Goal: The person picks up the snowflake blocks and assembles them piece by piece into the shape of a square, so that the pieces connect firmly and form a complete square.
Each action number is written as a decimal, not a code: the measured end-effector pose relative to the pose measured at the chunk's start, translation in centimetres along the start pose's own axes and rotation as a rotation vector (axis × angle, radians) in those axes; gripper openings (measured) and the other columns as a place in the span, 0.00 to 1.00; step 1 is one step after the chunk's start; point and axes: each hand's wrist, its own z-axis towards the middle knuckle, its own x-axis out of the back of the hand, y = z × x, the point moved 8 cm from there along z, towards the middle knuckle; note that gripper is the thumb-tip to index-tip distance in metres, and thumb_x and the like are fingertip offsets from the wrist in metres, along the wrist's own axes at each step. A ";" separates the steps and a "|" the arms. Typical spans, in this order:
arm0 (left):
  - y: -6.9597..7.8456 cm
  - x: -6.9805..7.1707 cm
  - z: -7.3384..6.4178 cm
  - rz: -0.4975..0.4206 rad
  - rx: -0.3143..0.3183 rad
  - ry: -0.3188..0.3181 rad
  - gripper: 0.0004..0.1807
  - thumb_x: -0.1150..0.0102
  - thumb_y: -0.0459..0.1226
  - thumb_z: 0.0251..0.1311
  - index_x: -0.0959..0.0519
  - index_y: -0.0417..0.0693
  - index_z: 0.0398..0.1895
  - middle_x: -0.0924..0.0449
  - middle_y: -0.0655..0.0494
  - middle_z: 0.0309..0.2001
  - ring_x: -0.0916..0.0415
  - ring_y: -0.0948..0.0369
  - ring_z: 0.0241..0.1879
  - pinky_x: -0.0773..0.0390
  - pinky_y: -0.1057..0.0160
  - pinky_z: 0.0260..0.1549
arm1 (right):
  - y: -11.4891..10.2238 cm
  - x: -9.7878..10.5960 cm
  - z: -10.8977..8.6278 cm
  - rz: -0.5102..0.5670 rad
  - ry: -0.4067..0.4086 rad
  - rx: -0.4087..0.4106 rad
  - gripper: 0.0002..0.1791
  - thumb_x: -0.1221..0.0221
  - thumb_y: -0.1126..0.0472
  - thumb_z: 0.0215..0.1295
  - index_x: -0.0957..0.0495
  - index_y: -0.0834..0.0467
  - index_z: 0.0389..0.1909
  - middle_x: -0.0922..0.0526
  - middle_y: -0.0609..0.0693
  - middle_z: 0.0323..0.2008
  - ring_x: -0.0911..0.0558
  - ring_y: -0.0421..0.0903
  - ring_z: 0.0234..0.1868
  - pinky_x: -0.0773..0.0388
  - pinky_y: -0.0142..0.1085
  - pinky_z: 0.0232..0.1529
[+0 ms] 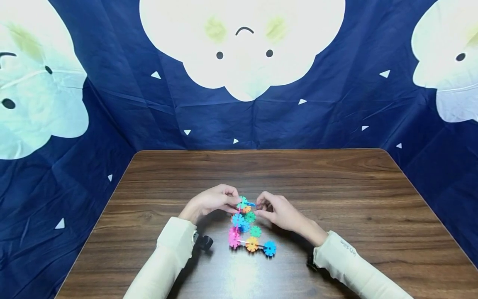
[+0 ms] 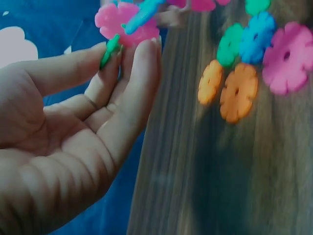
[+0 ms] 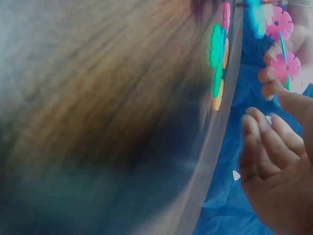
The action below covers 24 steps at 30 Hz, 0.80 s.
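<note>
In the head view my left hand [image 1: 214,202] holds up the end of a chain of notched, flower-shaped interlocking discs. Its thumb and finger pinch a green disc [image 2: 110,51], seen edge-on in the left wrist view, with a pink disc [image 2: 128,22] and a blue disc [image 2: 144,15] joined beyond it. The chain's other end has an orange disc [image 1: 252,244] and a blue disc [image 1: 269,248]. Facing it, my right hand [image 1: 281,211] has loosely bent fingers close to an edge-on blue disc [image 1: 250,204]. In the right wrist view, its thumb and fingers stand apart.
Separate discs lie on the wooden table [image 1: 321,178] below and beside the chain, among them an orange disc [image 2: 238,93], a pink disc [image 2: 287,58] and a green disc [image 1: 255,231]. A dark blue cloth [image 1: 123,120] with cloud shapes hangs around the table.
</note>
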 end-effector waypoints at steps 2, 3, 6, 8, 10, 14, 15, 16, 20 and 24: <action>-0.2 0.4 -0.2 0.000 0.006 0.001 0.06 0.48 0.31 0.66 0.28 0.40 0.29 0.28 0.54 0.33 0.24 0.60 0.38 0.17 0.56 0.47 | 0.6 -0.6 -0.2 0.037 -0.064 -0.044 0.10 0.36 0.57 0.61 0.25 0.56 0.39 0.19 0.43 0.32 0.22 0.37 0.31 0.22 0.28 0.33; -0.2 0.5 -0.3 -0.001 0.008 -0.001 0.06 0.48 0.31 0.66 0.28 0.40 0.30 0.28 0.54 0.32 0.24 0.60 0.39 0.17 0.55 0.48 | 0.9 -0.9 -0.3 0.044 -0.096 -0.059 0.10 0.36 0.57 0.61 0.24 0.56 0.39 0.19 0.44 0.32 0.22 0.37 0.32 0.22 0.29 0.34; -0.1 0.7 -0.5 0.003 0.003 -0.014 0.06 0.48 0.31 0.66 0.28 0.41 0.30 0.28 0.55 0.32 0.24 0.59 0.39 0.18 0.54 0.49 | 1.2 -1.7 -0.6 0.053 -0.163 -0.080 0.12 0.35 0.56 0.59 0.23 0.56 0.40 0.19 0.46 0.35 0.21 0.39 0.36 0.21 0.31 0.38; 0.0 0.7 -0.6 0.005 0.000 -0.029 0.06 0.48 0.32 0.66 0.28 0.42 0.30 0.28 0.55 0.32 0.24 0.59 0.39 0.18 0.53 0.49 | 1.2 -2.1 -0.7 0.036 -0.182 -0.067 0.13 0.33 0.55 0.58 0.23 0.56 0.40 0.19 0.48 0.38 0.22 0.41 0.38 0.22 0.32 0.42; 0.2 0.7 -0.6 0.007 -0.005 -0.040 0.05 0.47 0.32 0.66 0.28 0.42 0.30 0.28 0.56 0.32 0.24 0.59 0.39 0.18 0.53 0.49 | 1.2 -2.4 -0.9 0.009 -0.192 -0.057 0.14 0.33 0.54 0.57 0.22 0.56 0.40 0.21 0.48 0.39 0.24 0.42 0.39 0.23 0.32 0.42; 0.3 0.7 -0.7 0.010 -0.006 -0.050 0.05 0.47 0.32 0.66 0.27 0.41 0.31 0.27 0.55 0.32 0.24 0.59 0.38 0.18 0.53 0.48 | 1.0 -2.9 -1.0 -0.058 -0.208 -0.059 0.15 0.30 0.54 0.52 0.22 0.53 0.38 0.26 0.46 0.41 0.27 0.42 0.41 0.28 0.32 0.44; 0.3 0.7 -0.7 0.009 -0.005 -0.049 0.05 0.47 0.32 0.66 0.27 0.41 0.30 0.27 0.55 0.32 0.24 0.59 0.38 0.18 0.53 0.48 | 0.9 -3.0 -1.1 -0.074 -0.210 -0.058 0.15 0.30 0.54 0.51 0.22 0.53 0.37 0.27 0.45 0.41 0.28 0.42 0.41 0.29 0.33 0.44; 0.3 0.7 -0.6 0.008 -0.003 -0.048 0.05 0.47 0.32 0.66 0.27 0.41 0.30 0.27 0.55 0.32 0.24 0.59 0.38 0.18 0.54 0.48 | 0.9 -3.1 -1.1 -0.087 -0.212 -0.063 0.15 0.29 0.54 0.51 0.22 0.52 0.37 0.27 0.45 0.41 0.29 0.42 0.42 0.30 0.33 0.45; 0.3 0.7 -0.6 0.009 0.002 -0.042 0.05 0.47 0.32 0.65 0.27 0.42 0.30 0.27 0.55 0.31 0.24 0.59 0.38 0.18 0.54 0.48 | 0.8 -3.2 -1.1 -0.116 -0.210 -0.067 0.13 0.29 0.55 0.50 0.22 0.51 0.34 0.28 0.44 0.42 0.30 0.43 0.45 0.30 0.38 0.50; 0.2 0.7 -0.6 0.010 0.007 -0.039 0.05 0.47 0.32 0.65 0.27 0.43 0.30 0.28 0.56 0.31 0.24 0.57 0.39 0.18 0.54 0.48 | 0.8 -3.2 -1.2 -0.112 -0.200 -0.056 0.11 0.29 0.56 0.50 0.23 0.51 0.31 0.28 0.44 0.41 0.29 0.43 0.47 0.30 0.39 0.51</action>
